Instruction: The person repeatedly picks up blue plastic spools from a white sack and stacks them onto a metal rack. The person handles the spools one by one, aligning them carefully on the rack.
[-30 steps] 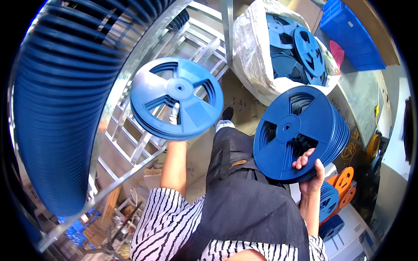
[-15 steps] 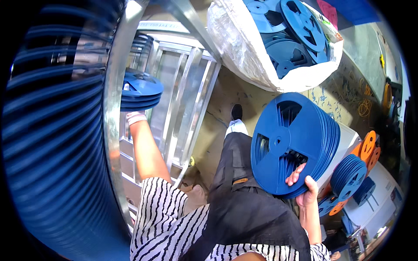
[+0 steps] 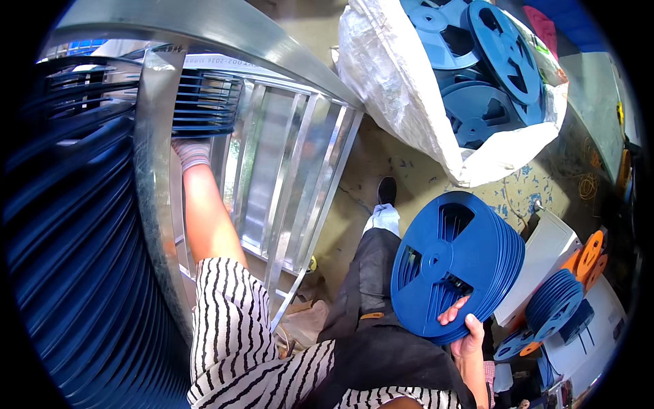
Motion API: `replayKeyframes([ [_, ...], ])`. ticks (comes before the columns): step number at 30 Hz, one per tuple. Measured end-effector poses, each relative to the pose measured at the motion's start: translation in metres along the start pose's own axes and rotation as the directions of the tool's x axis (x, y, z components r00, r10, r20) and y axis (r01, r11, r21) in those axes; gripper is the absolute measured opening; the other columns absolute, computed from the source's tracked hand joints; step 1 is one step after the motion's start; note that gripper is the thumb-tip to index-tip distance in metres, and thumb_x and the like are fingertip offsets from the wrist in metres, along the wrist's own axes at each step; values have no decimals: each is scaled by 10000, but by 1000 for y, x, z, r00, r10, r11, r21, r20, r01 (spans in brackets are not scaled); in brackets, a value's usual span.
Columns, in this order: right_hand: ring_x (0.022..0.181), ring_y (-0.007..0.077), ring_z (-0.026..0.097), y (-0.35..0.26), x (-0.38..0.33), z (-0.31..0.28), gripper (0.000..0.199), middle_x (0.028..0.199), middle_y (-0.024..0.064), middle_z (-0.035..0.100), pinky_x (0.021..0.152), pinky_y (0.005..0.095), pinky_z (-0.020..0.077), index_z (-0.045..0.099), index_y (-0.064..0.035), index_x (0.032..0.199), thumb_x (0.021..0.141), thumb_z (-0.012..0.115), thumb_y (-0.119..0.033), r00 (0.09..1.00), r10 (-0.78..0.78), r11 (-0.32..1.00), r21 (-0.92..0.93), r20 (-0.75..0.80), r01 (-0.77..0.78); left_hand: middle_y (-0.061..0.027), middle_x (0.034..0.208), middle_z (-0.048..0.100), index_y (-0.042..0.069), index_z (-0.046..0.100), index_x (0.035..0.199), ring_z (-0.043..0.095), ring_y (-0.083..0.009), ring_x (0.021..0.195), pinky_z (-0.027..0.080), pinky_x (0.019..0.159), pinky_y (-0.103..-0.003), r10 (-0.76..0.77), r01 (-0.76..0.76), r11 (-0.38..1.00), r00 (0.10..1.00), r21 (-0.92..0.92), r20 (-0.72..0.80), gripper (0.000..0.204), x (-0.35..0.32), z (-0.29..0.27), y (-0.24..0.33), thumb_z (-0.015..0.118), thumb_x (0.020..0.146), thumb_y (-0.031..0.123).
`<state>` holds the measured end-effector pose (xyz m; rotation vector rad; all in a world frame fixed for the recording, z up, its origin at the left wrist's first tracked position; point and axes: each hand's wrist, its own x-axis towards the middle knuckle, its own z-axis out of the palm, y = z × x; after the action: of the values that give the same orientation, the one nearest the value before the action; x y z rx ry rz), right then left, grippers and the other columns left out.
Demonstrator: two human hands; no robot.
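Observation:
My right hand (image 3: 463, 324) grips a thick stack of blue plastic reels (image 3: 436, 262) by its lower edge. Its fingers hook through an opening in the front reel, and the thumb lies on the outer rim. On the left, my left hand (image 3: 193, 153), in a striped glove or cuff, reaches behind a metal upright to the lower rims of some blue reels (image 3: 204, 109). It appears to hold these reels, though its fingers are hidden. A long row of blue reels (image 3: 82, 259) fills the left side, nearest to me.
A metal frame with bars (image 3: 279, 184) stands at the left. A white sack (image 3: 395, 88) of blue reels sits ahead on the right, on a worn floor. Orange reels (image 3: 589, 255) and more blue reels (image 3: 553, 303) are by white boxes at far right.
My left hand has carried its reels left and up behind the metal upright, in among the racked reels. The right-hand stack sits lower in view; the view has shifted.

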<state>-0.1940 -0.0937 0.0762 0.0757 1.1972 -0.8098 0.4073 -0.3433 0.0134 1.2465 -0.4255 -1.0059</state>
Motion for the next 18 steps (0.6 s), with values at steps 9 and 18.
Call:
replayKeyframes([
  [9,686,239,606,0,-8,3,409,737,108,579,736,393,512,517,-25,981,729,667,-309,1000,-11,1000,-19,17,11,-119,1404,442,126,443,1359,398,-343,1294,291,1094,-547,320,-360,678,929,641,183,589,46,-116,1,375,905,494],
  [18,692,236,607,9,-2,-6,402,744,105,583,739,394,514,516,-23,989,744,658,-309,998,-61,998,2,36,61,-97,1424,419,129,429,1370,373,-280,1319,254,1116,-492,377,-303,842,922,446,-86,551,28,-94,-5,316,936,450],
])
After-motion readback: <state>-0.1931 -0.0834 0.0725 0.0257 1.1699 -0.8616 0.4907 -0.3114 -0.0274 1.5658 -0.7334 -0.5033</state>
